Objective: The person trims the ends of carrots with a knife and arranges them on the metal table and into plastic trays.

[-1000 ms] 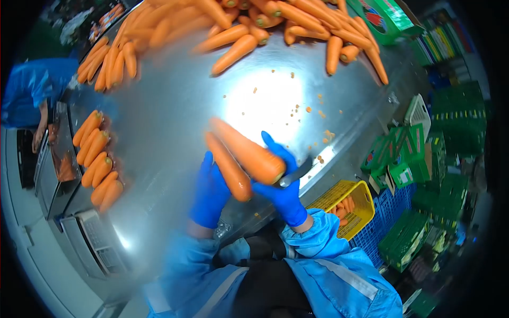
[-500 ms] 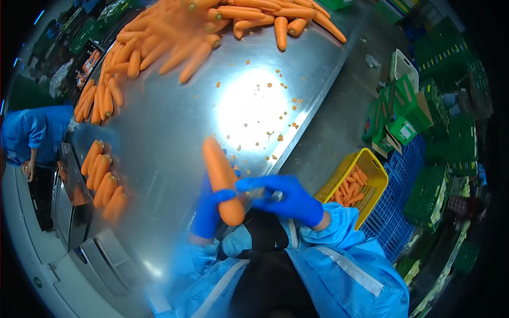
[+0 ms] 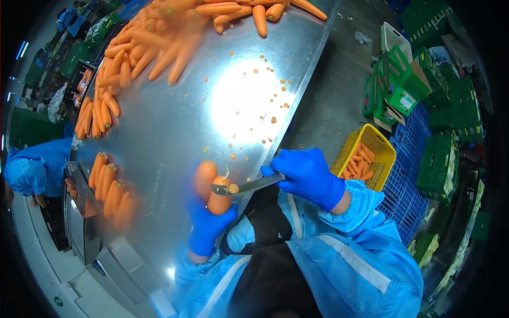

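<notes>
My left hand (image 3: 208,228), in a blue glove, is closed round a carrot (image 3: 219,204) near the table's front edge. A second carrot (image 3: 205,179) stands right beside it, blurred; whether the same fingers hold it I cannot tell. In my blue-gloved right hand (image 3: 310,177) is a knife (image 3: 260,184), gripped by its handle. Its curved blade lies across the top of the carrot in my left hand. A small round cut piece (image 3: 233,188) rests against the blade, and a thin stalk sticks up behind it.
A carrot heap (image 3: 143,45) covers the far left of the metal table (image 3: 159,132). Several carrots (image 3: 110,185) lie in a row at left. Small trimmings (image 3: 273,120) dot the table. A yellow crate (image 3: 384,153) of carrots stands right; a co-worker (image 3: 40,167) bends at left.
My right hand has moved right and up, and the knife now shows plainly across a carrot top. The long carrot seen tilted before is no longer seen lengthwise; two carrot ends show instead.
</notes>
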Motion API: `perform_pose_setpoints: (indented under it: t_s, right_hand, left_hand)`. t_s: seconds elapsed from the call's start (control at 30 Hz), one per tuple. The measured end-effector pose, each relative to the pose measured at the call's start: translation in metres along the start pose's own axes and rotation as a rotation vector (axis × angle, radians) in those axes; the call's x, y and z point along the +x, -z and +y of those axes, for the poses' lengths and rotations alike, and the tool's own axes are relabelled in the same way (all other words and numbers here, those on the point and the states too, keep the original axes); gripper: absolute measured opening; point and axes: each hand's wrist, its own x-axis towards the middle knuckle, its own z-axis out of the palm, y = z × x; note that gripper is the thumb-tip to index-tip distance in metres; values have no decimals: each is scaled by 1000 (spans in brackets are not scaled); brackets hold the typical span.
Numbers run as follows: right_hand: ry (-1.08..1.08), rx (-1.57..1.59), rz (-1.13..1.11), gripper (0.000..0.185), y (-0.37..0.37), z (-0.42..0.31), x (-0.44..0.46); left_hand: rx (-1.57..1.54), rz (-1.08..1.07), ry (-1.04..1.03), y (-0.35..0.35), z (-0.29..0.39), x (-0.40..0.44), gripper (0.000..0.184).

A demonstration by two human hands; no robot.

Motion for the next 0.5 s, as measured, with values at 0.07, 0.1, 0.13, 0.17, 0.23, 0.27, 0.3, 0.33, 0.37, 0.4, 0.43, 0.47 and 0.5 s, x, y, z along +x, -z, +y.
perform_pose_setpoints:
  t_s: [0.07, 0.1, 0.13, 0.17, 0.23, 0.27, 0.3, 0.33, 0.37, 0.4, 0.43, 0.47, 0.5]
  right_hand:
    - [3, 5, -22, 9, 0, -1, 0]
    - [8, 16, -27, 8, 0, -1, 0]
    - [14, 26, -31, 7, 0, -1, 0]
    - [-6, 48, -10, 8, -2, 0, -1]
    - [-48, 92, 33, 10, -13, 5, -7]
    - [-228, 74, 6, 14, -20, 20, -17]
    - [-407, 54, -21, 18, -29, 44, -33]
    - [-584, 31, -47, 23, -31, 54, -37]
    - [-540, 15, -11, 22, -32, 57, -35]
    - [-507, 8, 24, 20, -30, 49, -34]
    - [-485, 6, 65, 19, -29, 39, -35]
    - [-364, 46, 103, 19, -23, 30, -25]
    - [-245, 83, 138, 20, -18, 17, -11]
  left_hand:
    - [26, 12, -5, 1, 2, -1, 107]
    - [35, 15, -14, 2, 4, -1, 107]
    - [44, 18, -22, 2, 4, -1, 107]
    - [83, 24, -54, 3, 2, -2, 107]
    - [162, 34, -118, 5, -4, -4, 107]
    - [108, 38, -66, 8, -7, -9, 107]
    - [53, 42, -17, 12, -10, -15, 107]
    - [-3, 48, 32, 15, -12, -17, 107]
    - [8, 44, 47, 15, -13, -15, 107]
    - [26, 31, 70, 16, -13, -14, 108]
    - [49, 5, 93, 19, -12, -14, 109]
    - [44, -10, 26, 17, -11, -9, 107]
    - [36, -26, -41, 12, -9, -5, 105]
